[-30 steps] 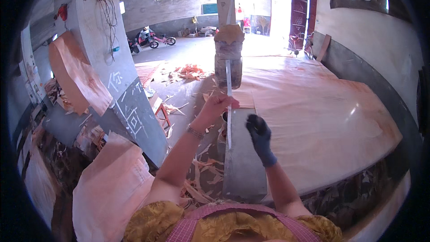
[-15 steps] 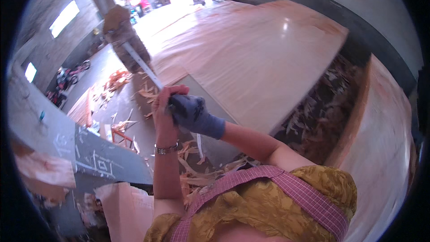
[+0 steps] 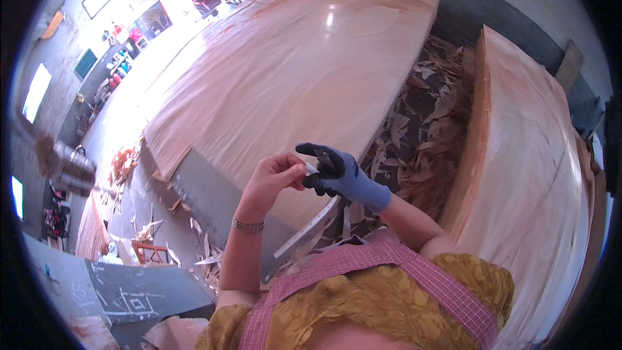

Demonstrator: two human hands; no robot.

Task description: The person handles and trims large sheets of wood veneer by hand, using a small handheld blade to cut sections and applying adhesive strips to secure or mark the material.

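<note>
My left hand is bare, with a metal bracelet at the wrist. Its thumb and forefinger pinch the small white end of a paper strip. My right hand, in a blue glove with a black palm, is closed around the same narrow white strip, forefinger and thumb partly apart. Small dark holes or marks run along the strip, which hangs below the glove toward my apron. Both hands are close together above the near corner of a broad stack of pale wood veneer sheets.
To the right stands another veneer stack, with torn veneer scraps in the gap between. A grey board lies by the near corner. At left are a blurred post-like thing and a chalk-marked grey panel.
My view has swung right. The strip that stretched from the post to my hands is now apart from it and hangs from my right hand. My hands have moved right and spread slightly.
</note>
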